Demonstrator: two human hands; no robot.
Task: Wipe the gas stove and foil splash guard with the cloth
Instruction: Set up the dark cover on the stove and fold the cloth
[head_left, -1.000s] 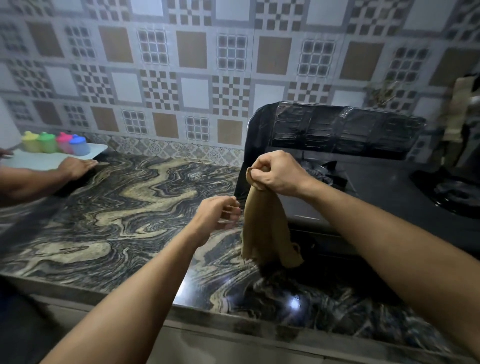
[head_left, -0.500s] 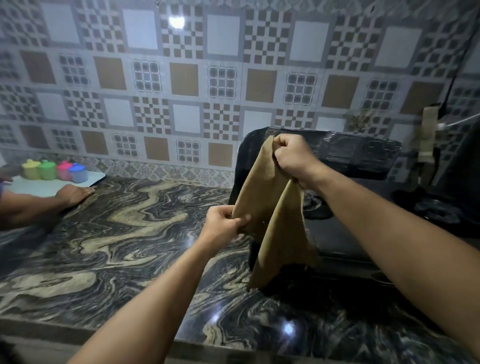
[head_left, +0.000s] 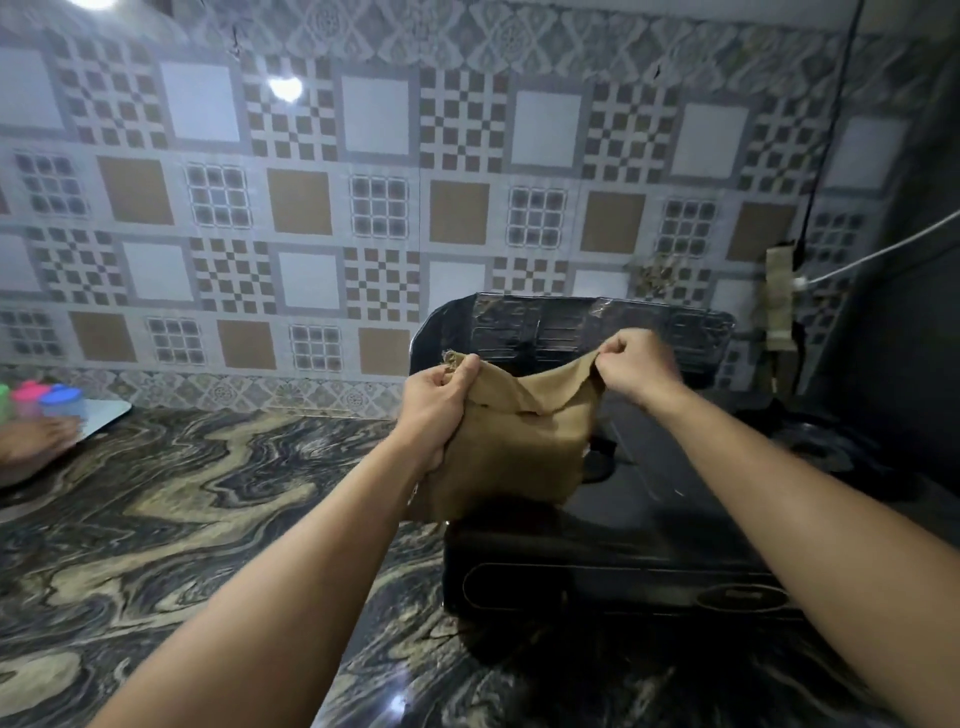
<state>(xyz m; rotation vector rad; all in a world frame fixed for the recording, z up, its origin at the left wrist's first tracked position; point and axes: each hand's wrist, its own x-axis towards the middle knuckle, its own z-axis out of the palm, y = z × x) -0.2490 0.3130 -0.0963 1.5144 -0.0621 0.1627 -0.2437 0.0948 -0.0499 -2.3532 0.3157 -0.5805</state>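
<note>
One tan woven cloth (head_left: 511, 441), two hands on it: left hand (head_left: 434, 415) clenches its left top corner, right hand (head_left: 636, 366) pinches the right. Its top edge runs left-right, body hanging above one black gas stove (head_left: 623, 551) on the marbled surface (head_left: 182, 519), before one dark foil splash guard (head_left: 571, 322). The stove's oval badge is unreadable.

No words or numbers can be read. An oval badge (head_left: 744, 597) on the front of the gas stove (head_left: 613, 566) is too blurry.
</note>
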